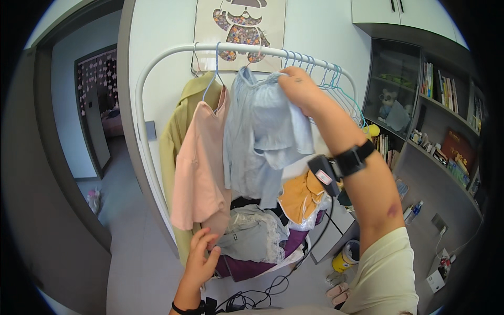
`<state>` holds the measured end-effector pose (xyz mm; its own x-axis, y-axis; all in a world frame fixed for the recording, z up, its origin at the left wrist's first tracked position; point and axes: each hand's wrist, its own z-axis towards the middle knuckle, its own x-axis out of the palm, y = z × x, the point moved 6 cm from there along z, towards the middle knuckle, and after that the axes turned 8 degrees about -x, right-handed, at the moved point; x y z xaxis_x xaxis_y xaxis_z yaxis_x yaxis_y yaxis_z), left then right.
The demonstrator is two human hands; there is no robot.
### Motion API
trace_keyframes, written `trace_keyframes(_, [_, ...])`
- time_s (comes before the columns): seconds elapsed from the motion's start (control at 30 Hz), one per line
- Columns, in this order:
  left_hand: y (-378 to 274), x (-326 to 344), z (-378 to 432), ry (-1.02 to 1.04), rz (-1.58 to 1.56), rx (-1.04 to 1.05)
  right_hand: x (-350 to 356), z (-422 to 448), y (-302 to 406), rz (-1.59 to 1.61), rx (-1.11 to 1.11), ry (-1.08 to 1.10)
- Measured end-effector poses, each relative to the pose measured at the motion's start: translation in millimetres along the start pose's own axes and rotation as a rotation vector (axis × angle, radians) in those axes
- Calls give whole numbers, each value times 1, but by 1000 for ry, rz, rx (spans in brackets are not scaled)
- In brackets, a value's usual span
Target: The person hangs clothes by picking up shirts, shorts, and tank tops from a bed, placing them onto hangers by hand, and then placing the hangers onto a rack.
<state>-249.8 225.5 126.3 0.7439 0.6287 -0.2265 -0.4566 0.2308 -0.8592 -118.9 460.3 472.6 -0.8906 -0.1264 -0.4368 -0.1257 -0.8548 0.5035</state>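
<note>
My right hand (301, 89) is raised to the rail and grips a light blue shirt (252, 130) by its upper right part. A pink hanger (252, 62) shows above the shirt's collar. Low on the left, my left hand (202, 258) has its fingers apart and holds nothing; it is just below a pink top (201, 169). That top hangs on a blue hanger (216, 71). Behind it hangs an olive-green jacket (177, 122). Whether the left fingertips touch the cloth I cannot tell.
A white clothes rail (173, 50) carries several blue hangers (311, 63) on the right. Beneath it are piled clothes, among them a grey lace-trimmed garment (252, 232) and an orange garment (301, 197). Black cables (256, 295) trail below. Shelves (441, 153) stand right, a doorway (118, 165) left.
</note>
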Motion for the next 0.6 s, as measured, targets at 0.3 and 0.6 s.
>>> trace_keyframes(0.3, [43,29,17,320,-41,-108,65,-45,-55,-182,-210,-12])
trace_keyframes(0.6, [69,140,36,586,-24,124,-32,-384,-145,-366,192,216])
